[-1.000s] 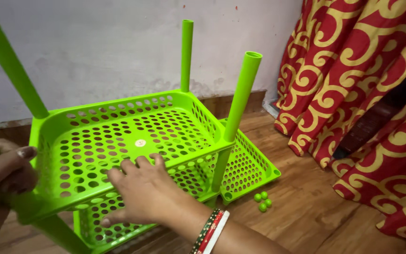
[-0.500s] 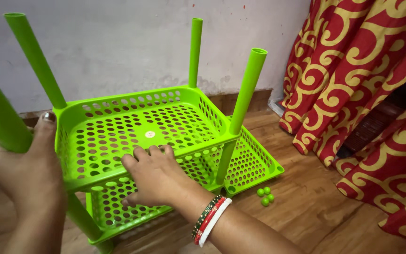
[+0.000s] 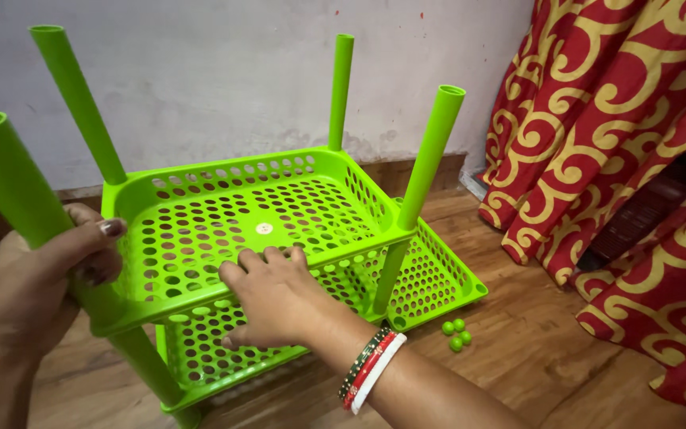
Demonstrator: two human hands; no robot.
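A bright green plastic rack stands on the wooden floor: a perforated upper tray (image 3: 224, 208) on round green tubes over a lower tray (image 3: 438, 278). My left hand (image 3: 37, 290) is wrapped around the near-left tube (image 3: 5, 179), which leans toward me. My right hand (image 3: 275, 298), with red, white and green bangles on the wrist, rests palm down on the upper tray's front rim, fingers spread. Three more tubes rise at the other corners, the near-right tube (image 3: 430, 151) being thickest in view.
Three small green caps (image 3: 455, 334) lie on the floor right of the lower tray. A red curtain with gold swirls (image 3: 621, 159) hangs at the right. A pale wall (image 3: 216, 87) with a brown skirting runs behind the rack.
My left hand has shifted from the tray's left rim onto the near-left tube and closed around it. The view has moved back a little. My right hand has stayed on the front rim.
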